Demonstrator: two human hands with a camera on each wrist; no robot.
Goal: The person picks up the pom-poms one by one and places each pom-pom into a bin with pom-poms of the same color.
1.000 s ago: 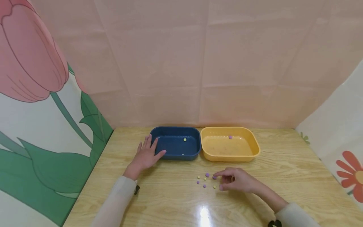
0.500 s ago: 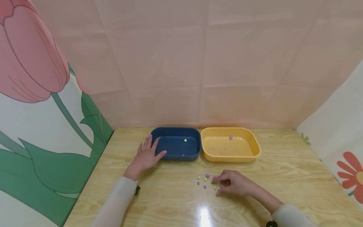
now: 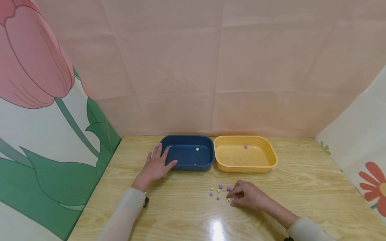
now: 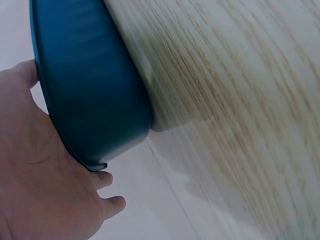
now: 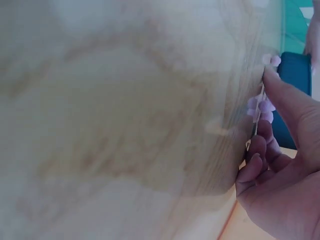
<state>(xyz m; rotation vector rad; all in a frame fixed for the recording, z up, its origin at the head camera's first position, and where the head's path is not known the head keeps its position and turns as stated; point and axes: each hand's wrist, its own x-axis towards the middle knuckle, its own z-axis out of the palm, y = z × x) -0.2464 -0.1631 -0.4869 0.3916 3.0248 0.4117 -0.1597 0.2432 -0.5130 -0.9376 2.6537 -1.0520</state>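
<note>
My left hand [image 3: 153, 167] lies with spread, straight fingers over the left end of a dark blue tray [image 3: 183, 156]. In the left wrist view, the fingers [image 4: 24, 74] touch the tray's rim. My right hand [image 3: 252, 196] is low at the table, thumb and index finger apart on either side of a small pale yellow ball [image 3: 228, 199]. A small purple ball [image 3: 235, 198] shows partly behind its fingers. Other small purple balls [image 3: 221, 186] and pale yellow balls [image 3: 218, 191] lie scattered just left of that hand. Purple balls [image 5: 267, 106] also show beyond the thumb in the right wrist view.
A yellow-orange tray [image 3: 241, 159] stands beside the blue one, with a purple ball [image 3: 246, 147] inside. Inside the blue tray sits a pale yellow ball [image 3: 197, 149], and another shows at its front wall. A pink sheet [image 3: 181, 67] hangs behind the wooden table [image 3: 181, 207].
The right hand has shifted slightly down and left, from beside a purple ball to around the nearest pale yellow ball. My left hand stays at the blue tray.
</note>
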